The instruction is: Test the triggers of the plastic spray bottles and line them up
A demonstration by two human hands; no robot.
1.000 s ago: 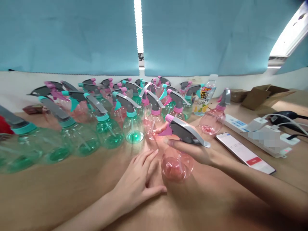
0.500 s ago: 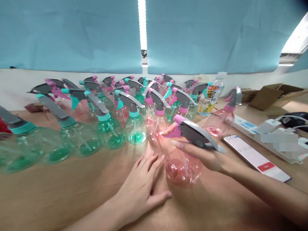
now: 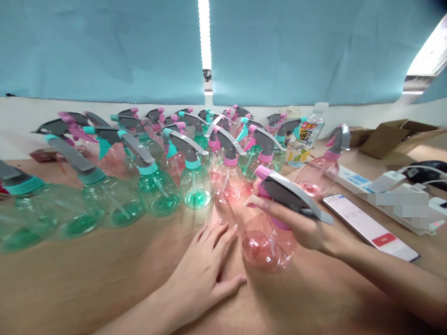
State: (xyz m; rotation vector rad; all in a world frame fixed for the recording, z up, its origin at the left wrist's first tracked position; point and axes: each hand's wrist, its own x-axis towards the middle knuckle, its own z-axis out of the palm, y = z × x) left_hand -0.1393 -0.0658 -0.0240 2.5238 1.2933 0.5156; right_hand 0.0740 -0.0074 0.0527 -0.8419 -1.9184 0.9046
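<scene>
Because my right hand (image 3: 303,225) is wrapped round only the neck of the pink spray bottle (image 3: 267,251), I judge that an uneven squeeze could make its round body swing or tip. My left hand (image 3: 206,258) lies palm down on the desk (image 3: 115,279), fingers loosely spread, beside that body without gripping it, so it gives no steadying hold. If I pushed forward, I could knock the neighbouring pink bottle (image 3: 228,188) or the green bottle (image 3: 195,190) standing ahead. Should anything spray out, the phone (image 3: 372,227) and power strip (image 3: 352,179) on my right could get wet, though I cannot tell whether there is liquid inside.

What I hold is just in front of me, right of my left hand. Its body is see-through pink, bulbous and glossy, topped by a dark grey head (image 3: 279,188) with a paler grey back and a pink nozzle (image 3: 261,172) aimed forward and left. I cannot tell whether its base touches the desk.
</scene>
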